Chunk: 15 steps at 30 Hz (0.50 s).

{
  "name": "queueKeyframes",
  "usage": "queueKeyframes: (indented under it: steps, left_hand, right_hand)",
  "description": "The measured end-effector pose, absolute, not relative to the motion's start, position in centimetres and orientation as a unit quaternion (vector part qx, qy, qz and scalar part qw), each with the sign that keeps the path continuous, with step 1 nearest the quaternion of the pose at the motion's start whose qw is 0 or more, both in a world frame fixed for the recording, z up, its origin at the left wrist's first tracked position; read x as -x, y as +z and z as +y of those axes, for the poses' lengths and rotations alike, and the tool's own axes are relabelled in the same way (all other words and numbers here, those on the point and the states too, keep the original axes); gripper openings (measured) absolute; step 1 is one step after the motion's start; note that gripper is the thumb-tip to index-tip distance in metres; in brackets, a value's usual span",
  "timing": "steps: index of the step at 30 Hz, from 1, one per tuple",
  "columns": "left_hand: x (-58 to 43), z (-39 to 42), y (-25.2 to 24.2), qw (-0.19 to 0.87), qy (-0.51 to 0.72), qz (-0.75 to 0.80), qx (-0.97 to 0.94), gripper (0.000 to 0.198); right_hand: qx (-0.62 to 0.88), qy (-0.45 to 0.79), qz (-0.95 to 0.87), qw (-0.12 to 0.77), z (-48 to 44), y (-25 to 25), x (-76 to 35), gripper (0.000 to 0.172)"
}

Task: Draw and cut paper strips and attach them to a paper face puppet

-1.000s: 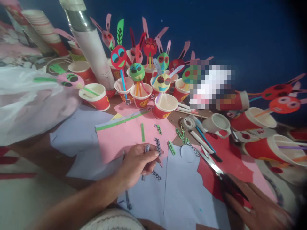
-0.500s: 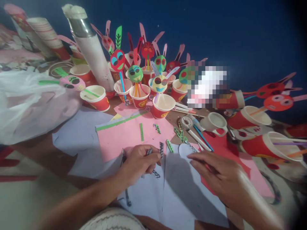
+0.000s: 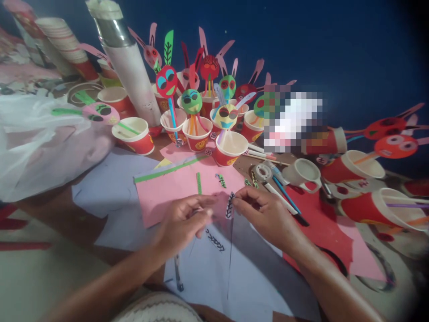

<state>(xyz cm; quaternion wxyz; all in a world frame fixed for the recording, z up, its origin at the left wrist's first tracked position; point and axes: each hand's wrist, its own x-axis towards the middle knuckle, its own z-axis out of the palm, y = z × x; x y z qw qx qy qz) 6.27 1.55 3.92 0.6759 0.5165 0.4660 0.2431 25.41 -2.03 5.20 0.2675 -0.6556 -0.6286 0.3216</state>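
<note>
My right hand (image 3: 264, 214) pinches one end of a small white paper strip (image 3: 229, 206) with a black leaf-vein pattern. The strip hangs at a slant over the pale blue paper (image 3: 254, 277). To its left is my left hand (image 3: 184, 221), its thumb and forefinger apart and slightly blurred, with no held thing clearly visible. Another white strip with black marks (image 3: 215, 241) lies on the blue paper just below the left fingers. A dark pen-like thing (image 3: 178, 275) lies near my left wrist. Small green patterned strips (image 3: 199, 182) rest on the pink paper (image 3: 161, 197) beyond my hands.
Red paper cups (image 3: 231, 150) holding straw puppets with round paper faces (image 3: 166, 81) stand along the back. A white thermos (image 3: 130, 80) rises behind a plastic bag (image 3: 43, 152). At right are a white mug (image 3: 303, 174), a tape roll (image 3: 263, 172), a white-and-black marker (image 3: 284, 201) and red paper (image 3: 321, 214).
My right hand has moved left and now holds the leaf-patterned strip that was at my left fingertips. The left fingers have parted. The view has shifted slightly.
</note>
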Motion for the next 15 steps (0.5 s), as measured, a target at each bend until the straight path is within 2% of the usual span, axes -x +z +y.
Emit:
queueKeyframes:
  steps: [2, 9, 15]
  left_hand:
    - [-5.2, 1.9, 4.4, 0.640, 0.269, 0.479, -0.537, 0.018]
    - [-4.3, 2.7, 5.5, 0.625, 0.194, 0.460, -0.600, 0.016]
    - [-4.8, 2.8, 5.1, 0.624, 0.179, 0.448, -0.615, 0.015]
  right_hand:
    - [0.671, 0.296, -0.631, 0.253, -1.9, 4.2, -25.4, 0.020]
    - [0.693, 0.177, -0.680, 0.163, -1.8, 2.1, -24.6, 0.015]
    - [0.695, 0.139, -0.674, 0.208, -3.0, 2.2, -25.4, 0.018]
